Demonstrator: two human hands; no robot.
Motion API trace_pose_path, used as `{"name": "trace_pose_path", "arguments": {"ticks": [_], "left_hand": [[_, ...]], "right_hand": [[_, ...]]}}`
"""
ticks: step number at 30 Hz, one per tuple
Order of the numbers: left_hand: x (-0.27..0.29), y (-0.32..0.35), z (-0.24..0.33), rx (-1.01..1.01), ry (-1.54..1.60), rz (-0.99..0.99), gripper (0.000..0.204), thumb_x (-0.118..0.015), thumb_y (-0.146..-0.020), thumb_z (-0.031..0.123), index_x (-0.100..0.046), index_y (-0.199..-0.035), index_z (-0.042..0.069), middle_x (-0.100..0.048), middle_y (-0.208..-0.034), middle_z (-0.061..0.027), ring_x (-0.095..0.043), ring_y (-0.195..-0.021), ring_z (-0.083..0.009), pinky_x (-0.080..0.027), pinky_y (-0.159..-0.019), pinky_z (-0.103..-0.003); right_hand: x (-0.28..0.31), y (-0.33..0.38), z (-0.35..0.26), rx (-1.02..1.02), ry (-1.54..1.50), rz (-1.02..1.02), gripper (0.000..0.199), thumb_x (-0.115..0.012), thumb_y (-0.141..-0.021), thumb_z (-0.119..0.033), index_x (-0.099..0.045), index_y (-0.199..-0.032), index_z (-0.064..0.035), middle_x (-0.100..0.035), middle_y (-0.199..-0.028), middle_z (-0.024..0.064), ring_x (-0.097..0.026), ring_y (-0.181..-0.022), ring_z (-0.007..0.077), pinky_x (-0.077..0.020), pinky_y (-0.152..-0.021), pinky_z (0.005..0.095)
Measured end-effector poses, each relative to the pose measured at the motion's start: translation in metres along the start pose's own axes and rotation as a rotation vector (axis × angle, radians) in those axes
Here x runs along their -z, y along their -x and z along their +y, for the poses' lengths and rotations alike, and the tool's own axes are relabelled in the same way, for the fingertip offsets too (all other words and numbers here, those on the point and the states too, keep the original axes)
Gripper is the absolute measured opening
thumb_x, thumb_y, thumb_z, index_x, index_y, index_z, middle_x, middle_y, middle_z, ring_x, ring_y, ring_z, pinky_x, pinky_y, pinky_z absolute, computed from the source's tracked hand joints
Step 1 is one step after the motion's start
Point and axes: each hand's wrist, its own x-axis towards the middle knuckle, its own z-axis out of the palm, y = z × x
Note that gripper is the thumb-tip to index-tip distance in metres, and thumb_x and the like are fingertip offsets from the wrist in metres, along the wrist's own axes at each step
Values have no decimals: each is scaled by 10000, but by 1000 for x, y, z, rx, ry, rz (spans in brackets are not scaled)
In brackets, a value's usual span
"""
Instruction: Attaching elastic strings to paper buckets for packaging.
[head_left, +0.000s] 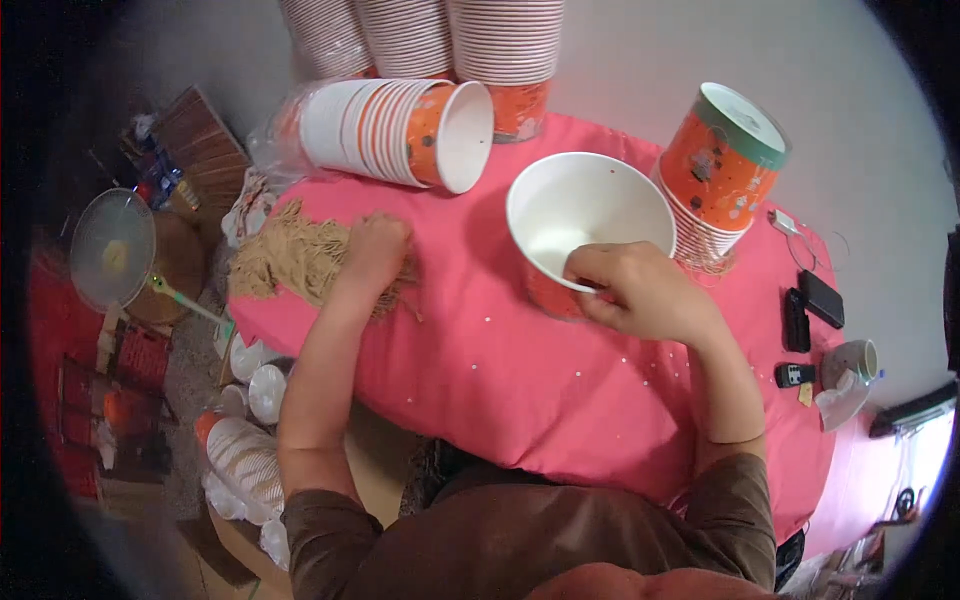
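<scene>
A large paper bucket (590, 205), white inside and orange outside, stands with its mouth up in the middle of the pink-covered table. My right hand (640, 290) is at its near rim, fingers closed over the edge with the fingertips partly hidden. To the left lies a loose heap of thin tan strings (285, 250). My left hand (380, 245) is curled closed at the heap's right end, with strand ends showing under and beside it; its fingertips are hidden.
A nested bucket stack (400, 130) lies sideways behind, partly in clear plastic. Tall bucket stacks (505, 45) stand at the back. An upside-down stack (720, 165) stands right. A black box (820, 298) and a remote-like device (795, 375) lie at the right edge. Small white specks dot the cloth.
</scene>
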Motion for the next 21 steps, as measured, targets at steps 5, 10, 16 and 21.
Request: {"name": "trace_pose_path", "arguments": {"ticks": [5,10,16,21], "left_hand": [[4,-3,1,8,-16,-75,71,-605,-772,114,-662,-761,72,-673,-857,-109,-634,-929,-297,-463,-806,-478],[12,-1,2,-34,-3,-4,64,-595,-763,101,-656,-759,80,-667,-854,-119,-629,-911,-311,-467,-775,-475],[23,3,2,42,27,57,34,-626,-744,96,-635,-742,64,-650,-830,-142,-613,-874,-342,-463,-753,-463],[48,8,16,-39,65,318,68,-635,-744,88,-595,-786,52,-608,-821,-117,-584,-846,-331,-454,-733,-461]], "right_hand": [[0,0,3,-15,-15,8,119,-584,-764,-105,-541,-846,-29,-610,-792,162,-612,-760,368,-478,-660,474],[0,1,2,-33,-24,-34,121,-588,-777,-110,-576,-862,-24,-633,-813,160,-630,-772,357,-492,-663,465],[-2,3,6,-15,-37,-7,136,-585,-767,-87,-577,-890,-30,-627,-803,151,-621,-756,352,-476,-651,457],[-3,2,7,0,-25,3,131,-575,-753,-63,-559,-880,-36,-605,-755,143,-605,-726,347,-455,-630,447]]}}
